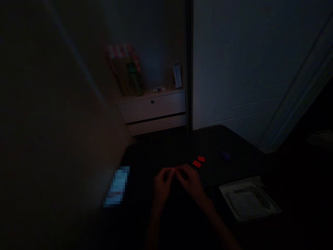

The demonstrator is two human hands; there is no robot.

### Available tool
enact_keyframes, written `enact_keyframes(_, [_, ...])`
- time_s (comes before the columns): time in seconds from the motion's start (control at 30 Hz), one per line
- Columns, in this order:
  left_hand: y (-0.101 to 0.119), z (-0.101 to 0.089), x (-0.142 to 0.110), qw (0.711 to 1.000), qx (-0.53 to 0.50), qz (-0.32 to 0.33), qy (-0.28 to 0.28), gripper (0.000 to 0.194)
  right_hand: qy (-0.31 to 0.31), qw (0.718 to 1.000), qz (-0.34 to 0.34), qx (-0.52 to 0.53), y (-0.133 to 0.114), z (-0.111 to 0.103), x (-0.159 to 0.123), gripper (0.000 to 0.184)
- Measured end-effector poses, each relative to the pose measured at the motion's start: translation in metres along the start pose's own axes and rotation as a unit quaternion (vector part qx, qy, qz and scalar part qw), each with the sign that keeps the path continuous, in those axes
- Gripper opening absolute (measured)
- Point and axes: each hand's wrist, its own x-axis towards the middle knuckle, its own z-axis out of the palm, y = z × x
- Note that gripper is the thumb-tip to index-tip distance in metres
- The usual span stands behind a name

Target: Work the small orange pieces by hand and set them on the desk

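Both hands meet over the dark table, fingertips close together. My left hand is closed in a pinch. Opposite it, my right hand pinches too, thumb and forefinger at the same spot. Between the fingertips shows a small red glowing bit; the fingers and the dim light hide what it is. Just beyond my right hand lie two flat bright red pieces, one nearer and one farther, side by side on the table.
A dark purple lump lies on the table's right. Nearer stands a pale flat packet. A lit, pixelated screen-like patch is at the left. Behind are white drawers with a bottle on top, and a pale door.
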Motion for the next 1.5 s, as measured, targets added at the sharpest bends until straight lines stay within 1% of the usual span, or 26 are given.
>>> enact_keyframes(0.1, [0.0, 0.001, 0.0, 1.0, 0.016, -0.006, 0.008, 0.028, -0.001, 1.0, 0.0, 0.001, 0.0, 0.0, 0.0, 0.014])
enact_keyframes(0.17, [-0.001, 0.001, 0.0, 1.0, 0.021, -0.009, 0.015, 0.029, 0.01, 1.0, 0.005, 0.012, 0.001, 0.0, 0.0, 0.014])
enact_keyframes(0.23, [-0.003, 0.002, 0.0, 1.0, 0.02, -0.005, 0.022, 0.029, 0.041, 0.999, 0.016, 0.024, 0.003, -0.001, 0.0, 0.014])
enact_keyframes(0.33, [-0.005, 0.002, 0.0, 0.999, 0.027, 0.006, 0.026, 0.028, 0.115, 0.992, 0.048, 0.031, 0.009, -0.001, 0.0, 0.016])
enact_keyframes(0.4, [-0.006, 0.002, 0.0, 0.999, 0.043, 0.019, 0.025, 0.027, 0.141, 0.988, 0.064, 0.026, 0.014, 0.0, 0.001, 0.019])
enact_keyframes(0.43, [-0.005, 0.002, -0.001, 0.998, 0.052, 0.026, 0.024, 0.026, 0.142, 0.987, 0.065, 0.022, 0.016, 0.001, 0.001, 0.02])
enact_keyframes(0.63, [0.003, 0.001, -0.003, 0.994, 0.083, 0.068, 0.016, 0.019, 0.09, 0.994, 0.05, -0.019, 0.023, 0.003, 0.001, 0.021])
enact_keyframes(0.77, [0.005, 0.001, -0.003, 0.99, 0.1, 0.099, -0.008, 0.014, 0.076, 0.995, 0.05, -0.043, 0.023, 0.003, 0.0, 0.022])
enact_keyframes(0.97, [0.003, 0.003, -0.003, 0.987, 0.121, 0.101, -0.027, 0.009, 0.051, 0.996, 0.047, -0.054, 0.023, 0.004, 0.0, 0.022])
enact_keyframes(1.13, [0.005, 0.004, -0.003, 0.985, 0.134, 0.107, -0.019, 0.011, 0.037, 0.995, 0.06, -0.075, 0.026, 0.004, 0.001, 0.023])
enact_keyframes(1.2, [0.004, 0.004, -0.003, 0.987, 0.128, 0.1, -0.011, 0.012, 0.035, 0.994, 0.062, -0.081, 0.028, 0.003, 0.001, 0.024])
enact_keyframes(1.3, [-0.002, 0.003, 0.0, 0.992, 0.105, 0.069, 0.011, 0.017, 0.027, 0.993, 0.07, -0.092, 0.029, 0.002, 0.001, 0.024])
enact_keyframes(1.37, [-0.007, 0.002, 0.004, 0.994, 0.092, 0.046, 0.037, 0.018, 0.019, 0.992, 0.073, -0.101, 0.028, 0.001, 0.002, 0.023])
enact_keyframes(1.4, [-0.009, 0.001, 0.007, 0.995, 0.086, 0.036, 0.033, 0.019, 0.015, 0.992, 0.073, -0.106, 0.028, 0.001, 0.002, 0.022])
enact_keyframes(1.5, [-0.01, -0.003, 0.019, 0.997, 0.072, 0.018, -0.015, 0.022, 0.006, 0.99, 0.068, -0.125, 0.026, 0.001, 0.004, 0.018])
